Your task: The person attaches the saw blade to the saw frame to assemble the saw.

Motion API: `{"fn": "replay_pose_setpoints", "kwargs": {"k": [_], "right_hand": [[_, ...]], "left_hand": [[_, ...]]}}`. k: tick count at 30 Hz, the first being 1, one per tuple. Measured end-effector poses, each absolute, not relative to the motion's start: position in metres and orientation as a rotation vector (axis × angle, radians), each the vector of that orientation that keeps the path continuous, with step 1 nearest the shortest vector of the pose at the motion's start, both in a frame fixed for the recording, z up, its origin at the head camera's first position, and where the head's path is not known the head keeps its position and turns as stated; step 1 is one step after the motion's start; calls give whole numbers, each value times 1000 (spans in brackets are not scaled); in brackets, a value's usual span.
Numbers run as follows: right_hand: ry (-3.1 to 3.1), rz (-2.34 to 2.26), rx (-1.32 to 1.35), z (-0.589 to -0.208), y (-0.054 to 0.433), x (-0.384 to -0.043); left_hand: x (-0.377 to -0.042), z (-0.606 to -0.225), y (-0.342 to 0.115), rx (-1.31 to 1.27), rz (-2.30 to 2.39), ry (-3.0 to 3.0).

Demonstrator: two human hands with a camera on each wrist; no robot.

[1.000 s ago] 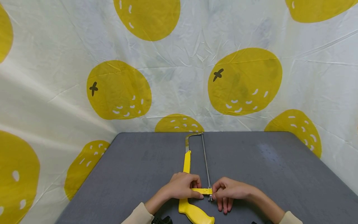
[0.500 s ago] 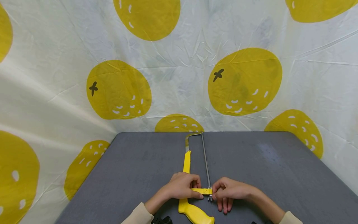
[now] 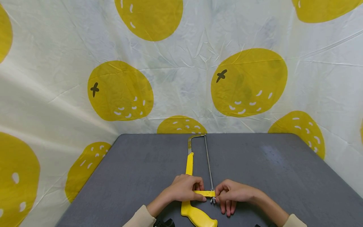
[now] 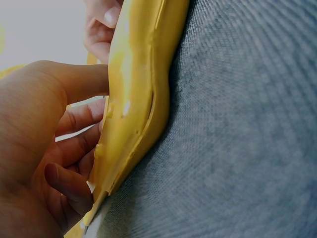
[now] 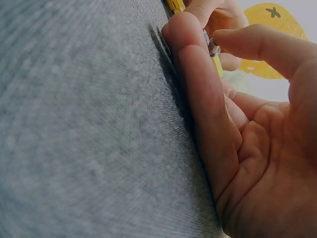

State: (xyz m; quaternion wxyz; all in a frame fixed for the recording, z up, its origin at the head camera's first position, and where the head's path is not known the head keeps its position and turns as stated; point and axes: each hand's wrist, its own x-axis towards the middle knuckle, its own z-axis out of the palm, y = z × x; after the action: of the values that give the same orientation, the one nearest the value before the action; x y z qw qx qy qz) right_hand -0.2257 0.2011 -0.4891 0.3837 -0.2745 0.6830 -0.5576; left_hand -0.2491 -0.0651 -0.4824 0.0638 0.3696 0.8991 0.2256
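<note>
A yellow-handled hacksaw [image 3: 199, 217] lies on the grey table, its silver blade [image 3: 209, 164] along the right side and its bow pointing away. My left hand [image 3: 185, 188] grips the short yellow arm [image 3: 208, 193] at the near end, thumb on the near side. In the left wrist view, the saw's yellow body [image 4: 136, 79] covers some fingertips. My right hand [image 3: 235, 192] has thumb and index finger at the wing nut [image 3: 213, 200] on the blade's near end. The right wrist view shows the thumb tip against that wing nut [image 5: 214, 48], other fingers resting low by the table.
The grey table [image 3: 141, 170] reaches back to a white cloth [image 3: 181, 91] printed with yellow fruit, which hangs behind and at both sides. A small black object [image 3: 165, 223] shows at the bottom edge beside the left sleeve [image 3: 141, 217].
The wing nut's wings have turned slightly. Both hands and the hacksaw stay in the same place.
</note>
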Motion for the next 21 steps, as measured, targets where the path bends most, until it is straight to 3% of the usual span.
{"fn": "replay_pose_setpoints", "kwargs": {"k": [21], "right_hand": [[1759, -1425, -702, -492, 199, -223]], "left_hand": [[-249, -487, -67, 1135, 676, 2717]]}}
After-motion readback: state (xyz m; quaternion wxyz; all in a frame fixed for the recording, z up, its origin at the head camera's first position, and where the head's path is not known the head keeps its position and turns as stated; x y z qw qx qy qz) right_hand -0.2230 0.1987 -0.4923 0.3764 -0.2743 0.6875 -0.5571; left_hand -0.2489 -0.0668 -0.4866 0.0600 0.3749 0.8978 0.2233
